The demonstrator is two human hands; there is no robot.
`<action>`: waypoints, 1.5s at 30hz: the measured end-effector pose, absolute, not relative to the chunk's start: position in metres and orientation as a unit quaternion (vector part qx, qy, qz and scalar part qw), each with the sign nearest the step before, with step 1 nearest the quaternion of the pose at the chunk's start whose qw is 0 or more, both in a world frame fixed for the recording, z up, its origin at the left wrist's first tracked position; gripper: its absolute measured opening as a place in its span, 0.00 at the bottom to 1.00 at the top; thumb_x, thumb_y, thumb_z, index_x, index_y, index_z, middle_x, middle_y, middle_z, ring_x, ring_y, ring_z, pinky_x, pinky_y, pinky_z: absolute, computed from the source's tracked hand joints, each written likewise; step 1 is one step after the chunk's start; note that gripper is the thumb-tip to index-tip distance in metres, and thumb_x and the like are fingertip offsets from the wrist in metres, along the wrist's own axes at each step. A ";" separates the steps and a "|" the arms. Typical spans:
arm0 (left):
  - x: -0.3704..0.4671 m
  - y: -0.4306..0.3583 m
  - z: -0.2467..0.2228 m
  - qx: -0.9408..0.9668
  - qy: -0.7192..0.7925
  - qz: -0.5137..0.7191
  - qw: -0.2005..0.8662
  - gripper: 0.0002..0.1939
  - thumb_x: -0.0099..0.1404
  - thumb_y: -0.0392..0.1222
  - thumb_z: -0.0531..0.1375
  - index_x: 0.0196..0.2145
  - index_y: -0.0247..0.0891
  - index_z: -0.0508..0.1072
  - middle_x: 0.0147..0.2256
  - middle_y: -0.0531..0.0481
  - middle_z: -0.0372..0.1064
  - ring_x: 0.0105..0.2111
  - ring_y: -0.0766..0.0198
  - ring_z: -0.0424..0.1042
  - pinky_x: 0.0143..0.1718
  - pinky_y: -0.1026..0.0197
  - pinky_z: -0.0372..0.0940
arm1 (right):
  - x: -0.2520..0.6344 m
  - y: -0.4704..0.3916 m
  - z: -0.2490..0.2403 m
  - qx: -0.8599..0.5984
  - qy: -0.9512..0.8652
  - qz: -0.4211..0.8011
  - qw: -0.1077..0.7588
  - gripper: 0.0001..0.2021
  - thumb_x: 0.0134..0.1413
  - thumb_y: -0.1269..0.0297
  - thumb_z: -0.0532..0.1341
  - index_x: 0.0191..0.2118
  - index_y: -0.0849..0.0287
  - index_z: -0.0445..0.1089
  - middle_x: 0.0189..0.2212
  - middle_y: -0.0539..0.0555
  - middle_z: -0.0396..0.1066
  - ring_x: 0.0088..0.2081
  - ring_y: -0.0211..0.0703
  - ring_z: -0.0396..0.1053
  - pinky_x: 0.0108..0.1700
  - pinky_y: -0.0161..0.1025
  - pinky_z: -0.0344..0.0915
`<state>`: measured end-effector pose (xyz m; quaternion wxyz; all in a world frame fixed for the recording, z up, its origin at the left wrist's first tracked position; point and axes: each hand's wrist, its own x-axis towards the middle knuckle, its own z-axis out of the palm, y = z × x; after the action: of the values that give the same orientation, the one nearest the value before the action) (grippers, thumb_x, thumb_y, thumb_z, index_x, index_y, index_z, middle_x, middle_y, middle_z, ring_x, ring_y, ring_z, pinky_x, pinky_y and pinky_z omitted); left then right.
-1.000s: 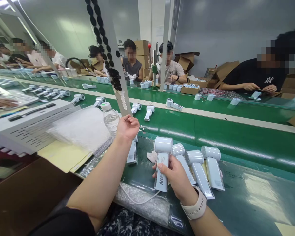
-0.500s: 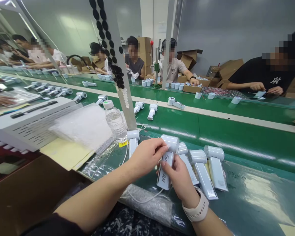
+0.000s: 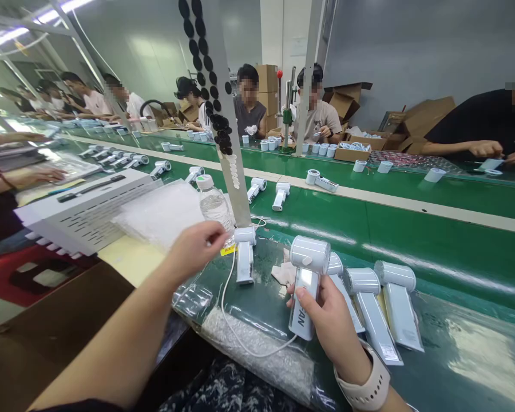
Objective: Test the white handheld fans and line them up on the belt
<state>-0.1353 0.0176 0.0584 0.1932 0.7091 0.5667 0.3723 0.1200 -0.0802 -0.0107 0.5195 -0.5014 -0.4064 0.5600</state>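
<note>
My right hand [image 3: 326, 312] grips a white handheld fan [image 3: 309, 254] by its handle, marked "FAN", with the round head up. On the neck side of the head sits a small white oval piece. A white cable [image 3: 257, 353] reaches the handle's lower end. My left hand [image 3: 199, 246] is in the air, apart from that fan, fingers curled in and slightly blurred; I see nothing in them. Nearest to it are a water bottle [image 3: 214, 203] and another white fan [image 3: 245, 263] lying on the bench. Several more fans [image 3: 369, 303] lie right of my right hand.
A post [image 3: 236, 189] bearing black discs and white round pieces rises ahead. Beyond it runs a green conveyor [image 3: 347, 214] carrying fans. A white slotted box [image 3: 90, 212] and plastic bags [image 3: 163, 212] lie left. Bubble wrap [image 3: 257, 357] lines the near edge. Co-workers sit opposite.
My left hand has left the fan head and moved left, toward the bottle. The right hand keeps hold of the fan. The view has swung a little left.
</note>
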 end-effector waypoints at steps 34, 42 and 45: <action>-0.070 -0.029 -0.011 0.620 0.547 0.250 0.503 0.14 0.60 0.43 0.55 0.45 0.41 0.66 0.19 0.58 0.60 0.19 0.64 0.61 0.21 0.64 0.57 | 0.119 -0.075 -0.005 -0.523 -0.650 0.429 0.347 0.24 0.58 0.57 0.60 0.58 0.58 0.70 0.57 0.59 0.74 0.57 0.59 0.70 0.59 0.53 0.64; -0.090 -0.015 0.012 0.463 0.532 0.361 0.610 0.28 0.53 0.45 0.62 0.51 0.43 0.60 0.19 0.66 0.53 0.15 0.75 0.43 0.17 0.70 0.40 | 0.121 -0.072 0.001 -0.561 -0.679 0.402 0.252 0.18 0.59 0.64 0.60 0.54 0.58 0.73 0.48 0.59 0.78 0.48 0.57 0.74 0.51 0.50 0.66; -0.091 -0.013 0.013 0.499 0.531 0.349 0.590 0.30 0.53 0.44 0.61 0.54 0.42 0.60 0.20 0.66 0.53 0.16 0.74 0.43 0.18 0.69 0.39 | 0.119 -0.073 -0.001 -0.575 -0.697 0.371 0.216 0.17 0.59 0.64 0.60 0.54 0.59 0.73 0.47 0.60 0.78 0.48 0.59 0.74 0.49 0.50 0.66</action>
<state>-0.0908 -0.0129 0.0132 0.5900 0.4986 0.5306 0.3489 0.1190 -0.0726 -0.0010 0.2157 -0.5746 -0.6969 0.3710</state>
